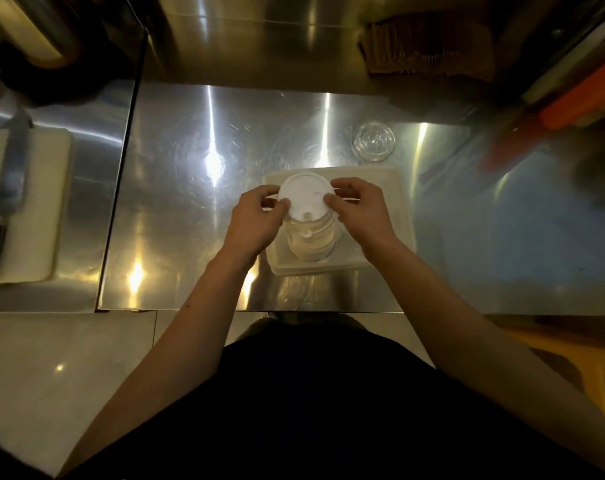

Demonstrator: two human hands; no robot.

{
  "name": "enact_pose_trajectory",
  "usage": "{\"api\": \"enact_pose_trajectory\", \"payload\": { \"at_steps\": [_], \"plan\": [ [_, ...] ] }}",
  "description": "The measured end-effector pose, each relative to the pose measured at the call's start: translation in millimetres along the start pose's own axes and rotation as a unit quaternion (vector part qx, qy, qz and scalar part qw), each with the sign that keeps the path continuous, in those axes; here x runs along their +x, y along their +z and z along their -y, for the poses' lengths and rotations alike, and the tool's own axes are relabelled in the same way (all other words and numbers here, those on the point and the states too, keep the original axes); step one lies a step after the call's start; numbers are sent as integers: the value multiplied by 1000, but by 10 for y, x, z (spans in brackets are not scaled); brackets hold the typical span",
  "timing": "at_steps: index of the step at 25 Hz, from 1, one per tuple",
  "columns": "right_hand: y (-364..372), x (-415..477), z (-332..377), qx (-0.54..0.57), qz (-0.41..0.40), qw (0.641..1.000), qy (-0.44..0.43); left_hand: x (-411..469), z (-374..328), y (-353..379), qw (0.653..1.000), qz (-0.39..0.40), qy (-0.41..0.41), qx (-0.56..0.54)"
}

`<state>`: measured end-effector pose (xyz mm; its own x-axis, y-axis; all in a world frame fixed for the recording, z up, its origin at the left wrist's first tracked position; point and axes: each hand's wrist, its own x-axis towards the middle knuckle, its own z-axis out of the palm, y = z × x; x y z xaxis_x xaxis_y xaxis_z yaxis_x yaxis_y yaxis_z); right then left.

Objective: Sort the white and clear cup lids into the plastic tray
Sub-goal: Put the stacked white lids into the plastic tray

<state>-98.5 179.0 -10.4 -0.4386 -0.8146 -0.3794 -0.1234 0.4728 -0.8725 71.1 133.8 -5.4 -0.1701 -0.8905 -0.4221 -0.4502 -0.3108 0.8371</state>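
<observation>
While both hands' grip pinches the white lid (304, 195), clear lid (374, 143) beyond tray (403, 202), perhaps empty-sided.

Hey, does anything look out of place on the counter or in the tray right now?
One thing: a clear lid lies alone on the steel counter, just beyond the plastic tray, not sorted in. Both hands hold a white lid over the lid stack in the tray. No spill or damage shows.
</observation>
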Motion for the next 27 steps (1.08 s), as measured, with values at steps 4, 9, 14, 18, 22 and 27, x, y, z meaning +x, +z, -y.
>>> {"api": "enact_pose_trajectory", "payload": {
  "at_steps": [4,9,14,18,22,27],
  "plan": [
    [-6,-81,-107,1,-34,999,16,-54,15,24,997,49,20,56],
    [-6,-98,-173,-17,-3,1000,16,-90,-33,83,991,33,39,123],
    [-83,-66,-264,-41,28,999,16,-143,-79,200,985,25,29,170],
    [-116,-44,-311,-54,51,997,17,-153,-77,247,982,21,20,189],
    [-143,-67,-351,-72,66,995,9,-199,-53,302,978,17,16,207],
    [-138,-81,-386,-93,82,992,-9,-216,6,334,971,14,31,235]
  ]
}}
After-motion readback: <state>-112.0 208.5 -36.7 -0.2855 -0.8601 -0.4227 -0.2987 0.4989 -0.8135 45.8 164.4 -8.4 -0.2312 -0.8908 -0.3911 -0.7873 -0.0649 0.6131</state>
